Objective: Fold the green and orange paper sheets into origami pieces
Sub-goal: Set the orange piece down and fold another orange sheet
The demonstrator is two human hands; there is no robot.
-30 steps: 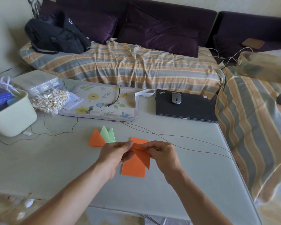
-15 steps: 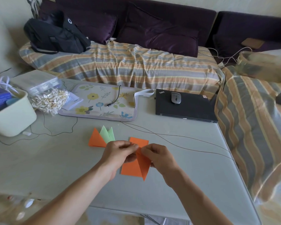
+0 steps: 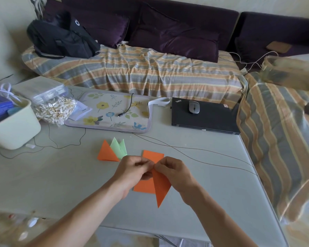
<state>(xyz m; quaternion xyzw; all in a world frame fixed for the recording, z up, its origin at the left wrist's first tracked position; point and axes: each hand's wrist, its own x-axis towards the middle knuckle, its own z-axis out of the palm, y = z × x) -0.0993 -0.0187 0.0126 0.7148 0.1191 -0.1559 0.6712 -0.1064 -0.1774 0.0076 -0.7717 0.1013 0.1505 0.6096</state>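
Risk is a skewed crease: left hand (image 3: 132, 169) and right hand (image 3: 175, 171) each pinch the folded orange paper triangle (image 3: 160, 188) above the grey surface (image 3: 212, 184), over flat orange paper sheets (image 3: 144, 187); uneven pull could misalign edges.

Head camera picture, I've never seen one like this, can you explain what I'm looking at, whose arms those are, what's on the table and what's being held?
There is no machine here. The camera sits on a person's head and looks forward and down, so the two bare arms reaching in from the bottom are the wearer's own. The left hand and right hand meet over a grey table, and both pinch the top of an orange folded piece, whose point hangs downward. Under it lies a flat orange sheet. Beside them rest finished pieces: an orange triangle and a green piece. Further back are a flowered mat, a closed laptop with a mouse on top, and a pale tub.
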